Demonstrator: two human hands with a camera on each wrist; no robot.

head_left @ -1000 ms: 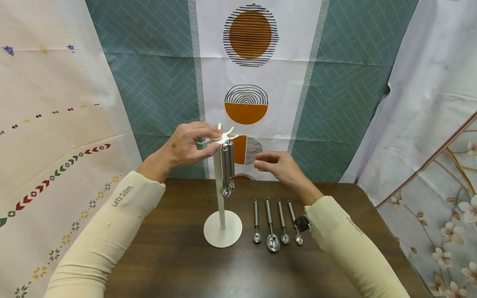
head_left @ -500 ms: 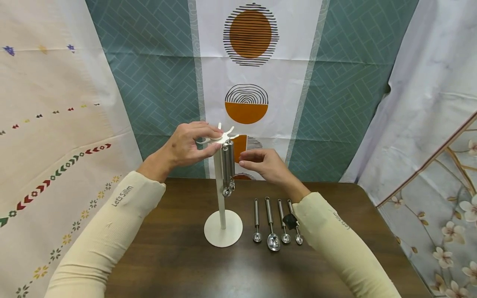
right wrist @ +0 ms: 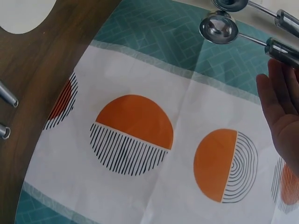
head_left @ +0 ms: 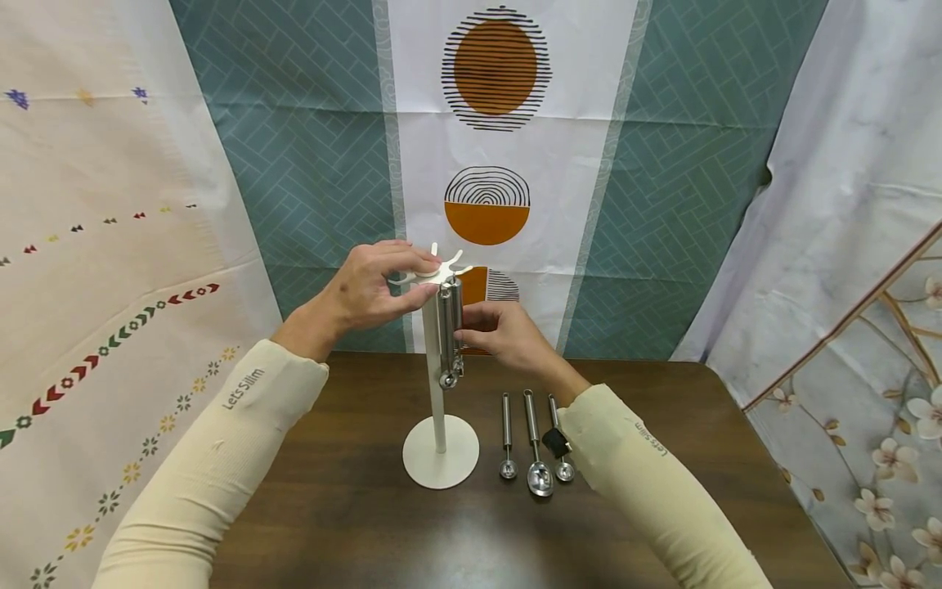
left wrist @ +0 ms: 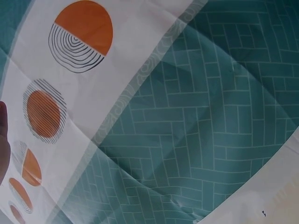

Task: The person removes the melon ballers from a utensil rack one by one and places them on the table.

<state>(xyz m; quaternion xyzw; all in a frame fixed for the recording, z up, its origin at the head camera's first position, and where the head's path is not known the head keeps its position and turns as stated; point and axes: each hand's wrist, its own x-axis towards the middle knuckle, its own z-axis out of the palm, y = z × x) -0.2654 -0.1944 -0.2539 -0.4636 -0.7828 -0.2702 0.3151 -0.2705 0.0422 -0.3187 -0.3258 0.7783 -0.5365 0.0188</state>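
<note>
Near R: 3 loose spoons seen on tabletop, prob. left to hang | mid: white stand, min. 2 hung spoons on its R side, so looks partway | my L grip pinches stand at top, hung spoons just R of it | my R grip touches them from R, can't tell if pinching | far: patterned cloth

Teal-and-white cloth fills twelve o'clock, floral fabric hangs at three, brown desk gleams at six!
</note>
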